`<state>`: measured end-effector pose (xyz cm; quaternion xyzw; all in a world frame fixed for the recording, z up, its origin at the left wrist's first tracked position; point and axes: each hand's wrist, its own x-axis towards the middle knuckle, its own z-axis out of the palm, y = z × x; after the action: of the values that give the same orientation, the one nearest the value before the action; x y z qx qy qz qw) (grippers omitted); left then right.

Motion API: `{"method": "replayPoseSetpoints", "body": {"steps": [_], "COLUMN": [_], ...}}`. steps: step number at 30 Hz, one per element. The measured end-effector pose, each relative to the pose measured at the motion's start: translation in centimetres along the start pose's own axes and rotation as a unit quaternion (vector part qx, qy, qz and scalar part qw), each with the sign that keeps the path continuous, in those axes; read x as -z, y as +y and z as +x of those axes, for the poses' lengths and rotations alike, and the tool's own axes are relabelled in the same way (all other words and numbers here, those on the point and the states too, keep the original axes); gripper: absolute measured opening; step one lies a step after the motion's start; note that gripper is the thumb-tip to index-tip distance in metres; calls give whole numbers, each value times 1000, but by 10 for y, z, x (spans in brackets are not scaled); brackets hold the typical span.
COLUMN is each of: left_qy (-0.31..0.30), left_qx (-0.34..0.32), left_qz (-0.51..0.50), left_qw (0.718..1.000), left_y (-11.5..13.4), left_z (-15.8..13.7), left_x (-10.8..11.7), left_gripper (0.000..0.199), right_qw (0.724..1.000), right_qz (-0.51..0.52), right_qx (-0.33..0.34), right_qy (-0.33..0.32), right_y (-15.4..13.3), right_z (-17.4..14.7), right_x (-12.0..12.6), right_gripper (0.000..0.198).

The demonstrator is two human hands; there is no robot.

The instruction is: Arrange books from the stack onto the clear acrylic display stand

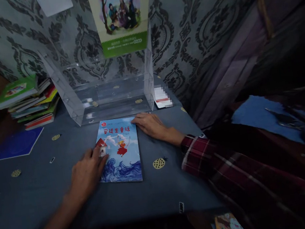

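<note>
A blue children's storybook lies flat on the tablecloth, face up. Red Chinese characters run across the top of its cover, above a small house, a figure in red and dark blue waves. My left hand rests over its left edge, fingers apart, with the thumb and fingertips on the cover. At the upper right corner, the fingers of my right hand are bent together on the edge; its thumb is hidden. Just behind the book stands a clear acrylic rack with transparent side walls.
A stack of books stands at the back left, near a dark blue booklet. A green and cream book is upright above the rack. A white item lies right of it. Scissors rest on blue cloth.
</note>
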<state>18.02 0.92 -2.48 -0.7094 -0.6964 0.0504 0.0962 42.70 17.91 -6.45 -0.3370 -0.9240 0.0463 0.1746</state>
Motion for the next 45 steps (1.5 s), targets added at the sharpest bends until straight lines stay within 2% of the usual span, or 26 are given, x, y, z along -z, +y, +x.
{"method": "replayPoseSetpoints", "body": {"steps": [6,9,11,13,15,17,20,27,36,45], "left_qy": [33,71,117,154,168,169,165,189,235,239], "left_qx": [-16,-29,-78,-160,-224,-246,-249,-249,-271,-271], "left_qz": [28,17,-29,-94,-134,-142,-147,-154,-127,-127], "left_qw": [999,997,990,971,950,944,943,937,925,924], "left_y": [2,9,18,29,40,48,53,56,58,57], "left_z": [-2,-8,-16,-25,-35,-45,-53,-51,-44,-44], "left_x": [6,13,13,9,3,-4,-8,-7,-5,-4], "left_gripper": [40,38,34,28,25,28,34,26,21,23], "right_qw": [998,997,998,998,996,993,987,970,958,954], "right_qz": [22,32,36,45,59,75,101,159,224,243], "right_qx": [-57,-69,-45,-3,44,85,120,179,176,173], "right_qy": [-7,4,25,40,41,32,28,32,29,39], "right_y": [3,-3,-11,-22,-35,-46,-58,-74,-73,-73], "right_z": [7,2,-7,-22,-38,-55,-75,-99,-101,-100], "right_x": [-4,-4,-4,-5,-4,-1,5,17,14,14], "right_gripper": [31,30,29,28,28,29,30,24,24,23]}}
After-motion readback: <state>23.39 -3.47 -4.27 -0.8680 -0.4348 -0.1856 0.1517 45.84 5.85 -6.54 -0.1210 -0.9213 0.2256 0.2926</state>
